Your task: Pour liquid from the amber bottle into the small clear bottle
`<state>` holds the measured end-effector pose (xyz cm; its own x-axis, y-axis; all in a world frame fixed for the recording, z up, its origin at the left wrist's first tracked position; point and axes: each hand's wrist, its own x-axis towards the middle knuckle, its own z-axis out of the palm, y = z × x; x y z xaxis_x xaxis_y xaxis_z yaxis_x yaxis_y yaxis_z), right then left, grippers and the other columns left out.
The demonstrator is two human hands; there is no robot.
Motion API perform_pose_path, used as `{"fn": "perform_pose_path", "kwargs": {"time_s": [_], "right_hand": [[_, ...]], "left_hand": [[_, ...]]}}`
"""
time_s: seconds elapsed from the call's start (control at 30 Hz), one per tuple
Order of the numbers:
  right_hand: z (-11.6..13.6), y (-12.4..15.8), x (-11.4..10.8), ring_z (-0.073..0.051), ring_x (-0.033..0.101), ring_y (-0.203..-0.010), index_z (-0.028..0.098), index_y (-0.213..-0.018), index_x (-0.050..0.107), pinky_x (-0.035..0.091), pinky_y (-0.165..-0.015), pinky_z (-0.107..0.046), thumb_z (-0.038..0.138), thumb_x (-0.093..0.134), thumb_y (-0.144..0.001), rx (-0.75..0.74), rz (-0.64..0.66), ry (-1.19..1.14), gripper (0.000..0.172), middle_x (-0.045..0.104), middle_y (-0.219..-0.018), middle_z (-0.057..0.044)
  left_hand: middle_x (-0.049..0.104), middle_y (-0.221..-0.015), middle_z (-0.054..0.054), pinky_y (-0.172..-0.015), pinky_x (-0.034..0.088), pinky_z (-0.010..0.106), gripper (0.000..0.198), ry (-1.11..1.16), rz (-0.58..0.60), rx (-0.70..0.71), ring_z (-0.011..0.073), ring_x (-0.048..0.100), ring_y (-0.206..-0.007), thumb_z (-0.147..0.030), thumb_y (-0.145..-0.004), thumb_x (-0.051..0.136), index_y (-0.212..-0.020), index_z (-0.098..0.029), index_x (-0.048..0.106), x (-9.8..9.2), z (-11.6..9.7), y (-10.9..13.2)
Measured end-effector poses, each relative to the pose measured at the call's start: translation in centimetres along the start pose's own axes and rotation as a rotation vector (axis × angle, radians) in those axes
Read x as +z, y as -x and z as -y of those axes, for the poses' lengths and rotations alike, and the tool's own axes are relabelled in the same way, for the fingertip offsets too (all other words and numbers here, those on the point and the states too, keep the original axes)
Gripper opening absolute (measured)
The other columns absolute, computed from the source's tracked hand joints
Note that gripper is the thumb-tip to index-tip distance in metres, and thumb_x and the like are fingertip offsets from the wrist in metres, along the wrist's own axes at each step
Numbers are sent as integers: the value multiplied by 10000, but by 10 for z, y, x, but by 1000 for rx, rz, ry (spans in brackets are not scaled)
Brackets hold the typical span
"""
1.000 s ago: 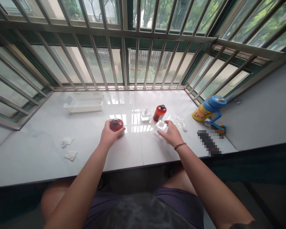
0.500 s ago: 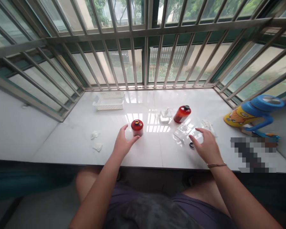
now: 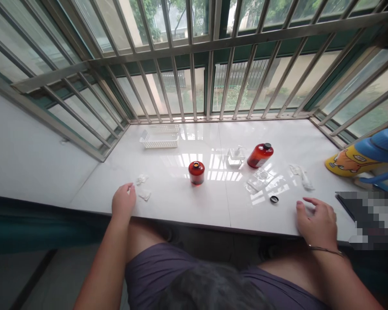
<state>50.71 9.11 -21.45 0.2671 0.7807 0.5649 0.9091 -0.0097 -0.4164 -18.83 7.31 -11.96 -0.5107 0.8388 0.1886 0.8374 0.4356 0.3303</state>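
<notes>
My left hand (image 3: pixel 123 203) rests near the front edge of the white sill (image 3: pixel 181 196), fingers loosely curled and holding nothing, just left of two small white crumpled wads (image 3: pixel 142 187). On the right, my right hand (image 3: pixel 317 220) lies at the front edge with its fingers spread and nothing in it. A short red jar (image 3: pixel 196 172) stands uncapped in the middle, away from both hands. Its small black cap (image 3: pixel 273 199) lies left of my right hand. A clear plastic wrapper (image 3: pixel 260 178) lies flat behind the cap.
A taller red bottle (image 3: pixel 260 155) with a black cap lies tilted at the back. A small white pump piece (image 3: pixel 235 156) sits beside it. A white basket (image 3: pixel 160 137) stands at the back left. A blue and yellow flask (image 3: pixel 365 156) lies at the right. Metal window bars enclose the sill.
My left hand let go of the red jar and drew back left to the front edge. My right hand left the clear wrapper and pulled back right. The view swung left.
</notes>
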Motion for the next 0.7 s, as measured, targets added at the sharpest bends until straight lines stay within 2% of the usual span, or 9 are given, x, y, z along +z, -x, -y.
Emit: {"fn": "perform_pose_path", "kwargs": {"time_s": [0.1,0.2,0.27,0.33,0.4,0.5,0.6,0.63,0.7], "right_hand": [[1,3,10,-426,665,-1087,230,-1121,685,508,-985,-589,474,598,-955,-44,-39,35,307,728,-1108,-183],[3,4,11,-392,668,-1073,215,-1099,673,499,-986,-544,421,602,-948,-71,-55,56,265,732,-1086,-173],[6,3,9,-369,663,-1061,209,-1091,665,491,-987,-516,395,595,-953,-65,-45,61,242,732,-1072,-165],[8,3,7,-352,655,-1051,208,-1079,657,481,-988,-496,377,590,-958,-61,-24,66,219,732,-1061,-160],[10,1,6,-346,647,-1042,209,-1061,650,473,-986,-484,360,590,-955,-55,-16,67,195,731,-1048,-156],[12,1,6,-344,642,-1032,211,-1046,647,467,-980,-475,335,596,-941,-43,-21,66,170,731,-1033,-149],[11,1,6,-341,643,-1033,214,-1034,649,463,-984,-473,311,598,-933,-40,-19,66,149,734,-1031,-142],[11,1,7,-340,643,-1032,215,-1028,649,461,-987,-472,303,598,-932,-41,-17,65,140,736,-1028,-139],[10,1,7,-336,644,-1029,217,-1014,649,460,-991,-471,287,598,-929,-42,-16,62,121,739,-1022,-134]], "left_hand": [[798,-1220,186,-983,580,422,407,-5,61,-10,333,746,-1069,-432,-938,582,-1151,-147,781,8,-1,-33],[821,-1097,167,-951,578,419,306,-2,104,2,345,745,-1044,-416,-882,642,-981,-175,803,12,-12,-56],[817,-1056,172,-955,572,438,278,12,99,7,361,740,-1053,-401,-878,635,-917,-175,793,11,-23,-60],[812,-1091,168,-971,568,451,301,48,86,25,360,737,-1066,-423,-896,623,-932,-172,785,9,-37,-54],[816,-1143,123,-957,581,428,342,106,94,55,320,749,-1024,-483,-926,614,-992,-194,783,7,-52,-35],[824,-1192,39,-846,610,356,377,224,146,113,246,762,-914,-585,-951,616,-1047,-255,770,7,-77,10],[820,-1189,45,-735,600,330,280,375,172,279,263,750,-980,-531,-936,679,-916,-256,730,15,-103,62],[814,-1182,53,-740,602,330,242,405,175,347,267,748,-1019,-488,-946,682,-891,-255,715,19,-111,78],[797,-1162,72,-870,618,377,173,432,150,485,275,742,-1072,-393,-954,684,-860,-249,701,30,-123,105]]}}
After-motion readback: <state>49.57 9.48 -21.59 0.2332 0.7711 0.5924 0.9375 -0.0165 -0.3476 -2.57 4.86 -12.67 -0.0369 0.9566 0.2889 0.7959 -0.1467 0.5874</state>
